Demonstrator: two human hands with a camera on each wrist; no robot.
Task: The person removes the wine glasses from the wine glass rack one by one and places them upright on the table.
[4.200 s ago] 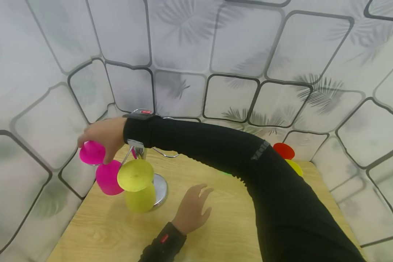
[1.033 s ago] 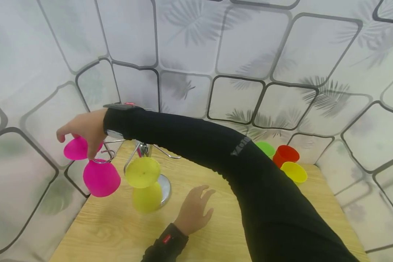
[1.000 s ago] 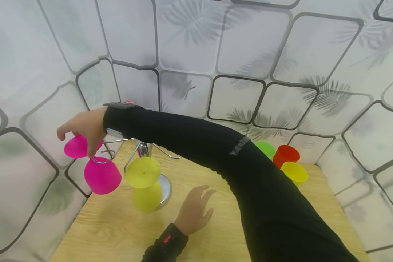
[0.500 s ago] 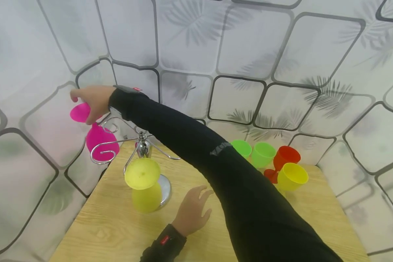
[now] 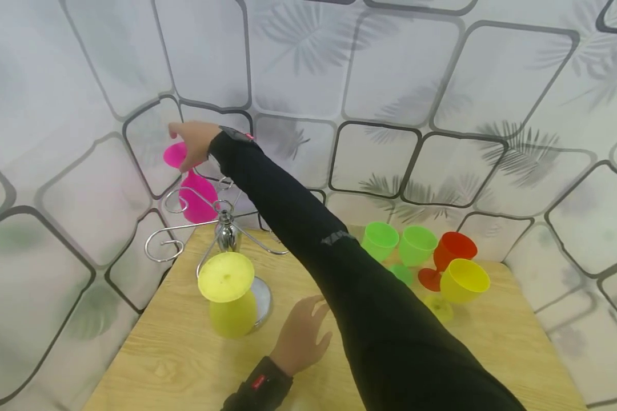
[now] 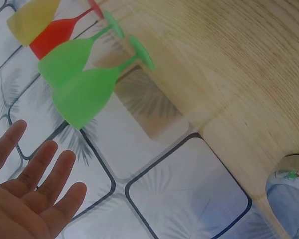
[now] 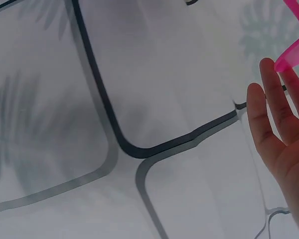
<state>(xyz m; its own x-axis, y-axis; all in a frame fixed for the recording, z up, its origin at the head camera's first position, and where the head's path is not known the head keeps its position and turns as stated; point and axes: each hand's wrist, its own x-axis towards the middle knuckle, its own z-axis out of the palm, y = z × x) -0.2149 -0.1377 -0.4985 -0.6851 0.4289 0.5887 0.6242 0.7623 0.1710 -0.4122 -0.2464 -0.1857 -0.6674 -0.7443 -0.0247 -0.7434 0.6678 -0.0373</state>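
Note:
My right hand (image 5: 197, 142) pinches the round foot of a pink plastic goblet (image 5: 199, 200), which hangs upside down at the far left of the chrome stemware rack (image 5: 228, 234). The goblet's bowl shows behind the rack's curled arms; I cannot tell whether its stem sits inside a loop. In the right wrist view only part of the pink goblet (image 7: 295, 52) shows, at the fingertips. A yellow goblet (image 5: 231, 314) hangs upside down from the rack's front arm. My left hand (image 5: 300, 337) is near the rack's base, its fingers relaxed and holding nothing.
At the right of the wooden table (image 5: 159, 359) stand upright goblets: two green, a red goblet (image 5: 455, 248) and a yellow one. The nearer green goblet (image 6: 87, 94) shows in the left wrist view. A patterned curtain (image 5: 298, 148) encloses the table.
My right hand has lifted the pink goblet up from the rack's left front loop and carried it away and to the right, leaving that loop bare. My left hand stays in about the same place.

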